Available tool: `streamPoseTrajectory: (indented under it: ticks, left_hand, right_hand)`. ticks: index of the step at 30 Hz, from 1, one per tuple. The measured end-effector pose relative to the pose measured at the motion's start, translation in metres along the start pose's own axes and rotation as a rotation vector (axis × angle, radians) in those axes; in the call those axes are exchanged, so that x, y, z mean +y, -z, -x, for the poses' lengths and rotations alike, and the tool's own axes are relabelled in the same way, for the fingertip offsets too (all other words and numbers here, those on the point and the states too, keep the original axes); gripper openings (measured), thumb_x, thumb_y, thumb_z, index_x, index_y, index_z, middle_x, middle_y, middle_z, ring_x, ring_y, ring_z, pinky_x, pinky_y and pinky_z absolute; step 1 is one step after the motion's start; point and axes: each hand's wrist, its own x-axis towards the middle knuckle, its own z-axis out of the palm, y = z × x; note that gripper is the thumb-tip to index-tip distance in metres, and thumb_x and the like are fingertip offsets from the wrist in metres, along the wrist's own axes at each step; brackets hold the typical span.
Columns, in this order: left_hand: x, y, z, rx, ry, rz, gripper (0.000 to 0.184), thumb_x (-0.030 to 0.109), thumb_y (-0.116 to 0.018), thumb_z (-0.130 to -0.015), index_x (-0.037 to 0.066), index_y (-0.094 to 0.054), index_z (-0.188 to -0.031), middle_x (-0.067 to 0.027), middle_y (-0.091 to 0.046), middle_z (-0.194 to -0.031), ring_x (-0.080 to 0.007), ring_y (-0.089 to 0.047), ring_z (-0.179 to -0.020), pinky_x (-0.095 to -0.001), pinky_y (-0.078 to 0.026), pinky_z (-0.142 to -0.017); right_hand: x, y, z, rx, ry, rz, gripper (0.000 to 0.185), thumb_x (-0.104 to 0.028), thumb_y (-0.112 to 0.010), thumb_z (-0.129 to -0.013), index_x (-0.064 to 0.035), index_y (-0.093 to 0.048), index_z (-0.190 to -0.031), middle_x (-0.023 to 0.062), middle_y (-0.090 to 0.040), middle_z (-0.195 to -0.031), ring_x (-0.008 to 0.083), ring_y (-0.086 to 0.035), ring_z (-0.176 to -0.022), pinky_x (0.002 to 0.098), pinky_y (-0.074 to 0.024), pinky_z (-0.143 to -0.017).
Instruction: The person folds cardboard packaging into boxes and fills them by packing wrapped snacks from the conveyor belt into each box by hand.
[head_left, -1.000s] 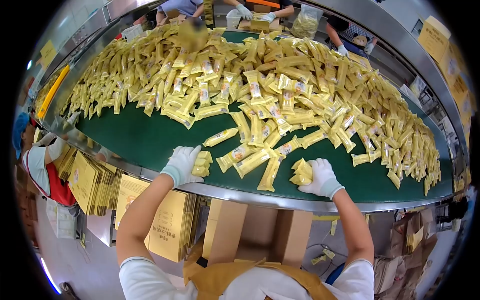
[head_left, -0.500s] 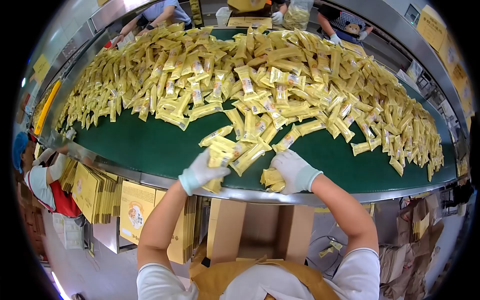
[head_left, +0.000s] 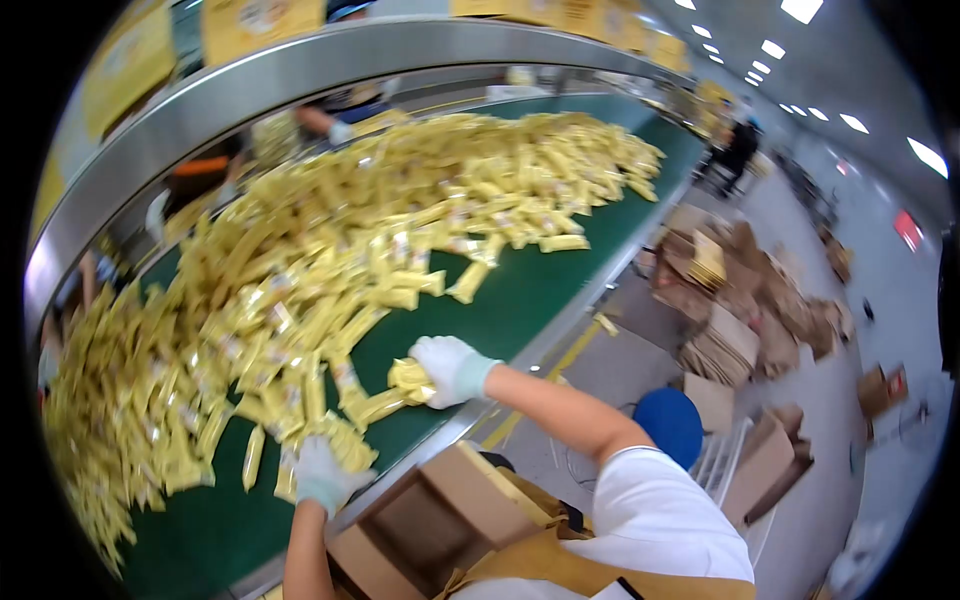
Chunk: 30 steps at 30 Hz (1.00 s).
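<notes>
At the green belt's (head_left: 545, 290) near edge, the left hand (head_left: 322, 475) and right hand (head_left: 455, 370) each curled around yellow packets (head_left: 408, 380), apparently to keep them bunched, while a heap (head_left: 330, 230) covered its far side.

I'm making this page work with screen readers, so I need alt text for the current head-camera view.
A white-gloved left hand and right hand each hold yellow packets over a green surface, beside a large heap of similar packets. An open cardboard box sits at the near edge; a round blue object is farther right.
</notes>
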Motion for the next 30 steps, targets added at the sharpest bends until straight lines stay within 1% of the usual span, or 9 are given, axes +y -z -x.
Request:
streamPoseTrajectory:
  ticks: [1,3,6,9,14,17,22,26,30]
  left_hand:
    - [0.001,-0.009,0.003,0.093,-0.037,-0.035,0.105,0.062,-0.085,-0.054,-0.001,-0.051,-0.131,-0.0192,-0.050,-0.134,-0.0339,-0.045,-0.129,-0.0557,-0.019,-0.118]
    - [0.009,0.001,0.010,0.049,-0.043,0.161,0.102,0.053,-0.090,-0.053,-0.002,-0.050,-0.130,-0.0198,-0.049,-0.131,-0.0343,-0.046,-0.127,-0.0497,-0.029,-0.115]
    - [0.008,0.012,0.017,0.027,-0.038,0.119,0.099,0.044,-0.092,-0.053,-0.003,-0.050,-0.129,-0.0211,-0.048,-0.128,-0.0365,-0.046,-0.124,-0.0435,-0.037,-0.110]
    - [-0.016,0.007,0.018,0.113,0.053,-0.061,0.097,0.044,-0.092,-0.053,-0.003,-0.051,-0.127,-0.0210,-0.048,-0.127,-0.0387,-0.045,-0.124,-0.0440,-0.039,-0.108]
    - [-0.042,-0.007,0.027,0.262,0.107,-0.109,0.089,0.045,-0.092,-0.050,0.001,-0.052,-0.117,-0.0193,-0.047,-0.124,-0.0382,-0.048,-0.117,-0.0470,-0.040,-0.105]
    - [-0.033,-0.002,0.034,0.246,0.098,-0.102,0.093,0.045,-0.092,-0.050,0.000,-0.051,-0.121,-0.0192,-0.048,-0.123,-0.0395,-0.050,-0.115,-0.0486,-0.041,-0.103]
    - [-0.033,-0.001,0.034,0.234,0.111,-0.090,0.100,0.047,-0.091,-0.051,0.000,-0.049,-0.128,-0.0232,-0.044,-0.137,-0.0415,-0.047,-0.123,-0.0484,-0.039,-0.107]
    - [-0.036,-0.004,0.032,0.182,0.128,-0.091,0.101,0.050,-0.089,-0.054,0.000,-0.048,-0.131,-0.0247,-0.040,-0.146,-0.0417,-0.042,-0.131,-0.0476,-0.033,-0.113]
    - [-0.037,-0.007,0.033,0.158,0.139,-0.128,0.105,0.056,-0.086,-0.056,0.000,-0.045,-0.135,-0.0234,-0.042,-0.145,-0.0396,-0.041,-0.134,-0.0491,-0.026,-0.117]
  right_hand:
    - [0.003,0.003,0.004,0.060,-0.088,0.000,0.047,-0.031,-0.076,-0.067,-0.0029,-0.059,-0.101,0.0196,-0.061,-0.101,0.0366,-0.062,-0.096,0.0430,-0.0501,-0.085]
    - [0.023,-0.015,0.010,0.069,-0.169,0.090,0.062,-0.035,-0.077,-0.065,-0.0036,-0.057,-0.115,0.0163,-0.061,-0.106,0.0331,-0.061,-0.100,0.0424,-0.0479,-0.086]
    - [0.039,-0.050,0.021,0.030,-0.131,0.192,0.085,-0.050,-0.072,-0.070,0.0012,-0.050,-0.134,0.0163,-0.059,-0.110,0.0320,-0.059,-0.102,0.0424,-0.0450,-0.089]
    - [0.038,-0.049,0.020,-0.020,-0.119,0.218,0.097,-0.053,-0.074,-0.070,0.0039,-0.043,-0.142,0.0177,-0.059,-0.113,0.0319,-0.058,-0.103,0.0419,-0.0445,-0.088]
    - [0.031,-0.048,0.027,-0.019,-0.080,0.268,0.102,-0.056,-0.076,-0.073,0.0047,-0.038,-0.146,0.0168,-0.058,-0.113,0.0310,-0.058,-0.103,0.0406,-0.0433,-0.087]
    - [0.025,-0.053,0.038,0.057,-0.055,0.326,0.100,-0.055,-0.076,-0.075,0.0039,-0.038,-0.146,0.0156,-0.058,-0.112,0.0299,-0.058,-0.102,0.0399,-0.0430,-0.087]
    - [0.027,-0.056,0.042,0.175,-0.109,0.272,0.101,-0.054,-0.077,-0.075,0.0026,-0.036,-0.148,0.0140,-0.057,-0.111,0.0294,-0.056,-0.101,0.0395,-0.0424,-0.087]
    - [0.015,-0.051,0.034,0.029,-0.326,0.241,0.106,-0.058,-0.075,-0.077,-0.0001,-0.030,-0.153,0.0153,-0.057,-0.113,0.0301,-0.056,-0.106,0.0418,-0.0415,-0.092]
    - [0.012,-0.050,0.031,-0.018,-0.294,0.382,0.105,-0.060,-0.073,-0.078,0.0002,-0.031,-0.153,0.0182,-0.059,-0.111,0.0337,-0.058,-0.101,0.0440,-0.0438,-0.089]
